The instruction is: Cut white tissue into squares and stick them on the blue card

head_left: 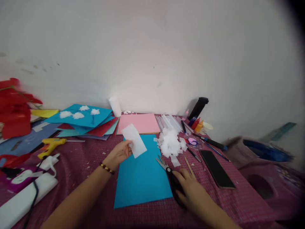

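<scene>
A white rectangle of paper (135, 142) is pinched between the thumb and fingers of my left hand (119, 153), raised above a blue sheet (144, 181). My right hand (189, 190) is wrapped round the black handles of a pair of scissors (169, 171). Their blades are slightly parted and point up and left over the blue sheet's right edge, apart from the paper. Just beyond the blades lies a fluffy heap of white paper pieces (170, 143), with a few small cut squares around it.
Pink sheets (140, 123) lie behind the blue one. Blue sheets with white tufts (78, 114) top a stack at left, near a yellow glue gun (51, 146) and a white power strip (28, 197). A phone (217, 168), brushes and paint bottles (197, 125) sit at right.
</scene>
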Demonstrator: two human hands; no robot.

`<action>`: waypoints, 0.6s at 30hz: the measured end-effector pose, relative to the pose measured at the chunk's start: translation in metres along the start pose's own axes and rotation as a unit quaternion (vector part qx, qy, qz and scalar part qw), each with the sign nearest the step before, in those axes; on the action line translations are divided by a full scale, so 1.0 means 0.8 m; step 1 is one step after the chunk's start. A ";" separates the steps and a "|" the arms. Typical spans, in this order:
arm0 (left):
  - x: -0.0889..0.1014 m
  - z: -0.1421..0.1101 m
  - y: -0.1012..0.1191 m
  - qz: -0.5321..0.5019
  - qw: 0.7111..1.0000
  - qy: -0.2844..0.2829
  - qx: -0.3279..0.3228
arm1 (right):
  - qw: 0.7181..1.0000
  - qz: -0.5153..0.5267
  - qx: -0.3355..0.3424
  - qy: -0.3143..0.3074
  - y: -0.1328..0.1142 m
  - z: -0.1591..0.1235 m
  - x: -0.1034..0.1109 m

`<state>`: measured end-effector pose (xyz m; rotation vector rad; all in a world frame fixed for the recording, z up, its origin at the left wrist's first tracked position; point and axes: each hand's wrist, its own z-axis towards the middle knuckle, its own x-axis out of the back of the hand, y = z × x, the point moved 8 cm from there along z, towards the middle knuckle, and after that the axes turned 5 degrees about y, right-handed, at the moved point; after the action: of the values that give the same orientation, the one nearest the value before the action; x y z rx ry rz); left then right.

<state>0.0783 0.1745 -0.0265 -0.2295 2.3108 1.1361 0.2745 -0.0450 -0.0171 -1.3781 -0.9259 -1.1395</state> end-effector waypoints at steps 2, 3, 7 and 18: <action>-0.010 0.001 -0.010 -0.015 1.000 -0.005 -0.003 | 1.000 0.007 -0.020 0.007 0.003 -0.002 -0.001; -0.013 0.002 -0.013 -0.024 1.000 -0.007 -0.001 | 1.000 0.009 -0.027 0.007 0.005 -0.002 0.000; -0.009 0.009 -0.016 -0.049 0.999 -0.002 0.015 | 0.999 0.013 -0.038 -0.009 0.011 -0.001 -0.001; 0.010 0.014 0.002 -0.185 0.981 0.029 -0.042 | 0.817 0.546 -0.098 -0.156 0.017 -0.003 0.012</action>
<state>0.0757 0.1849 -0.0355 -0.6998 2.1508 1.0444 0.2895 -0.0496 -0.0112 -1.8970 -0.0887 -0.1104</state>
